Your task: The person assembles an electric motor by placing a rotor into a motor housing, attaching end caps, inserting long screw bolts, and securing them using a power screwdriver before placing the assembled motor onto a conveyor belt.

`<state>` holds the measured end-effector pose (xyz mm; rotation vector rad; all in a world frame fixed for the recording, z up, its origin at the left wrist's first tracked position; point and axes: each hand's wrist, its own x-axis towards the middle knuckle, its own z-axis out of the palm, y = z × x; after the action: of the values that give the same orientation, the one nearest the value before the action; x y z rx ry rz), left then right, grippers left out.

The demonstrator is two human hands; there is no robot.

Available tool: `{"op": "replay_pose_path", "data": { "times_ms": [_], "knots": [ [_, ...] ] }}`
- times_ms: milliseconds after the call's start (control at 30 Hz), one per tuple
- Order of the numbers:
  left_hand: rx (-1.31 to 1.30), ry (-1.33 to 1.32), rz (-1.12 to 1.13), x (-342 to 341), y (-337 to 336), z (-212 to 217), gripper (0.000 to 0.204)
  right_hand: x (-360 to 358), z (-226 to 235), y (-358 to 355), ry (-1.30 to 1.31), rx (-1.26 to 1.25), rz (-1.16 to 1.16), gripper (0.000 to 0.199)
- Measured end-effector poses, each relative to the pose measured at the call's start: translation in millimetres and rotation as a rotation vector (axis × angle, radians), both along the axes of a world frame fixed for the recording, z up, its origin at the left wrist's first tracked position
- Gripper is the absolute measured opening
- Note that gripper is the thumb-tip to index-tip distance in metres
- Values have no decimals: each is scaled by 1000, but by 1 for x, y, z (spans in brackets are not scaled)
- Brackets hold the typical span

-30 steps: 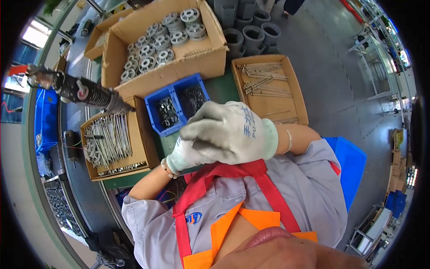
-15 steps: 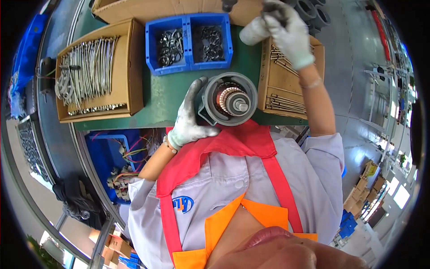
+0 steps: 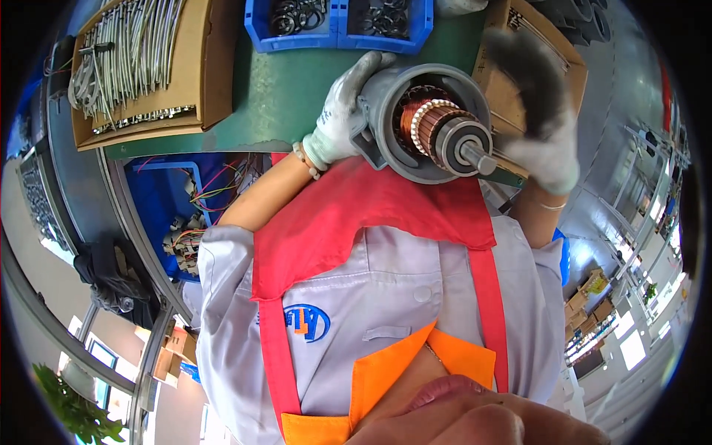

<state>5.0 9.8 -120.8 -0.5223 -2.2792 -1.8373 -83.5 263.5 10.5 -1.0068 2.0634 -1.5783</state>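
My left hand [image 3: 343, 119], in a white knit glove, grips the side of a grey motor housing [image 3: 393, 100] held over the edge of the green bench [image 3: 297, 89]. Inside the housing sits a rotor [image 3: 443, 133] with copper windings, a metal collar and a short shaft that points toward me. My right hand [image 3: 540, 111], also gloved and blurred by motion, is beside the housing on its right, close to the shaft end. Whether it holds anything cannot be made out.
A blue two-compartment bin [image 3: 337, 26] of dark rings stands at the bench's back. A cardboard box [image 3: 141, 70] of long metal rods lies at left, another cardboard box [image 3: 519, 67] at right. A blue crate [image 3: 174, 200] with coloured wires sits below the bench.
The motor housing has come closer to my chest. My right hand came down from the box at the upper right to the housing's right side.
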Motion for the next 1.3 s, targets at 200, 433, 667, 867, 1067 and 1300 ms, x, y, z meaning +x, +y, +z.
{"op": "replay_pose_path", "data": {
  "times_ms": [200,433,667,867,1067,1300],
  "knots": [
    [94,90,31,3,4,-21,97,54,-43,-56,-392,-289,-118,122],
    [227,-194,-47,5,-2,-12,69,44,-47,-54,-439,-304,-123,111],
    [225,-87,-228,-13,-14,13,69,29,-50,-48,53,-123,65,114],
    [143,-304,-191,-10,-16,6,65,48,-56,-51,-407,-378,-80,115],
    [88,-180,-172,-14,-15,11,64,49,-58,-51,-330,-293,-139,112],
    [107,-68,-214,-11,-16,22,61,36,-52,-47,-374,-374,55,119]
  ]
}}
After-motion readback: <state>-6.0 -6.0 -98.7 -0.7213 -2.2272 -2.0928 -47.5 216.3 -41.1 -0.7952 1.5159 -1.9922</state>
